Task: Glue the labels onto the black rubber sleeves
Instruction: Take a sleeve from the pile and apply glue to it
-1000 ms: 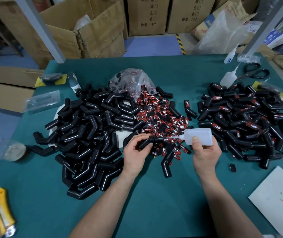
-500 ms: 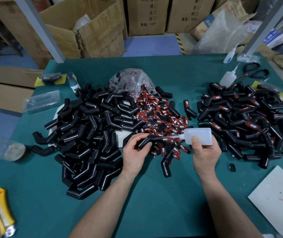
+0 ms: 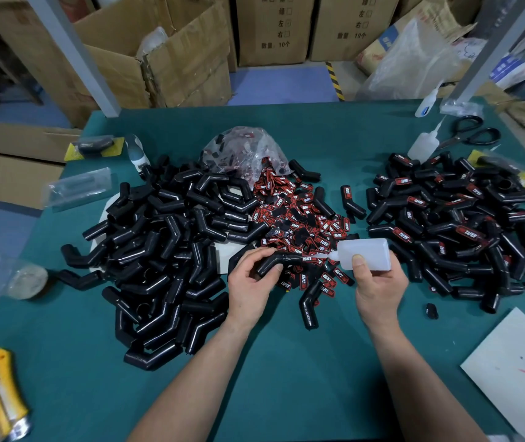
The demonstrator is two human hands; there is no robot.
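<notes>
Two hands at mid-table: left hand (image 3: 248, 282) pinching the bent end of one black sleeve (image 3: 274, 263), right hand (image 3: 379, 283) wrapped round a white glue bottle (image 3: 368, 257), nozzle tip (image 3: 327, 256) at the sleeve's far end beside a red label (image 3: 310, 259). Likely faults: excess glue from a hard squeeze, running onto fingers (image 3: 256, 254) or loose labels (image 3: 296, 218) beneath; label set crooked. Green table (image 3: 286, 378), bare sleeves (image 3: 165, 250) heaped left, labelled ones (image 3: 455, 224) right; cardboard boxes (image 3: 175, 59) stacked on the floor (image 3: 280, 84) behind.

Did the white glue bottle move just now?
No, barely. The glue bottle in the right hand sits where it was against the scissors, its nozzle pointing at the sleeve the left hand holds.
</notes>
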